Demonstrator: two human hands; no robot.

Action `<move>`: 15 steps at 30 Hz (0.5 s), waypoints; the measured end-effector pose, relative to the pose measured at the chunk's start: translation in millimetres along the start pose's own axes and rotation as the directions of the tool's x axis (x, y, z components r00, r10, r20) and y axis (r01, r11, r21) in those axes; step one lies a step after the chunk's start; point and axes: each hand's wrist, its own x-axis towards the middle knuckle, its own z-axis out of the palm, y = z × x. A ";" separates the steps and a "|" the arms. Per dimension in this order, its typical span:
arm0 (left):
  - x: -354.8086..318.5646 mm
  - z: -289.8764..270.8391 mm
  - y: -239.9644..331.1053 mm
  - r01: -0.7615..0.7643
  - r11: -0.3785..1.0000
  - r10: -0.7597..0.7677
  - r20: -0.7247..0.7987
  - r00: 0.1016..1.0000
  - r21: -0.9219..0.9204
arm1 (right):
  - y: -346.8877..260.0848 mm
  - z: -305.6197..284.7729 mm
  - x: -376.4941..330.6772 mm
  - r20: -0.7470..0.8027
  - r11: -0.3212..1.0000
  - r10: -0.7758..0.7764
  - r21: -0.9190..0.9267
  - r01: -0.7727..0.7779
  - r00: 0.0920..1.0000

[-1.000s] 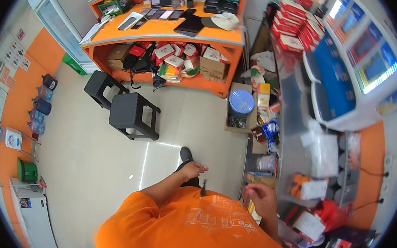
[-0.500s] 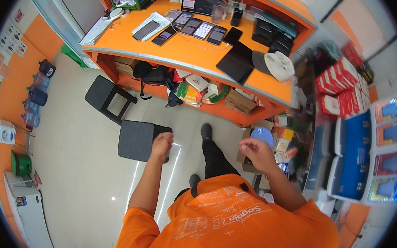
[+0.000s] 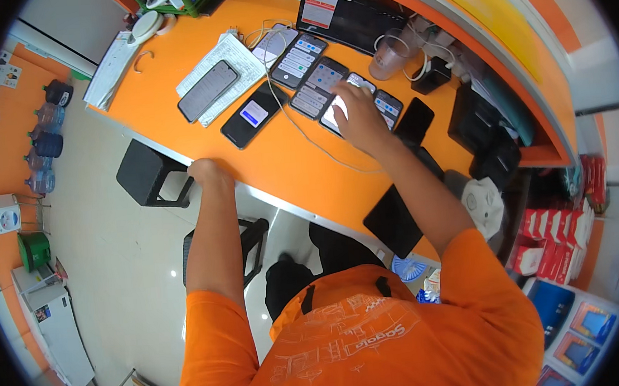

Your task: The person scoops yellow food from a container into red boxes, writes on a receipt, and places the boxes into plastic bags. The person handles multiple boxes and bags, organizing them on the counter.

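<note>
Right hand (image 3: 363,123): empty, fingers spread over lit smartphone (image 3: 328,122); light fingertip contact advisable. Left hand (image 3: 210,173): at desk edge (image 3: 275,201), grasp unclear.

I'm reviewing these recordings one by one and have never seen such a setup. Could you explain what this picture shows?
No robot here: a person works bare-handed. The picture comes from a wide fisheye camera worn on the head, looking down, so straight edges curve near the rim. On the orange desk are several phones, papers, a pale cap, and a clear cup near a wide screen. The right hand is over a phone with a bright screen; whether it touches is hard to tell. The left hand is at the desk's front edge. Neither seems to hold a loose object.
</note>
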 end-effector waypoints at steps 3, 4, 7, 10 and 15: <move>-11.4 25.5 9.6 0.021 0.995 -0.006 -0.162 0.987 0.096 | 42.9 18.1 76.1 0.046 0.986 0.061 -0.160 -0.053 0.997; -25.1 21.2 14.0 0.064 0.997 -0.055 -0.202 0.978 0.036 | 46.1 21.0 84.3 0.071 0.978 0.070 -0.201 -0.055 0.995; -15.6 9.1 7.0 0.168 0.836 0.029 -0.347 0.937 0.522 | 51.0 25.4 105.9 0.123 0.951 0.087 -0.306 -0.045 0.989; -18.2 14.1 10.5 0.251 0.646 0.090 -0.398 0.913 0.721 | 61.0 31.8 123.8 0.146 0.934 0.114 -0.352 -0.056 0.983; -28.7 23.3 18.7 0.251 0.462 0.109 -0.336 0.936 0.850 | 68.7 36.6 145.4 0.228 0.928 0.178 -0.362 -0.086 0.957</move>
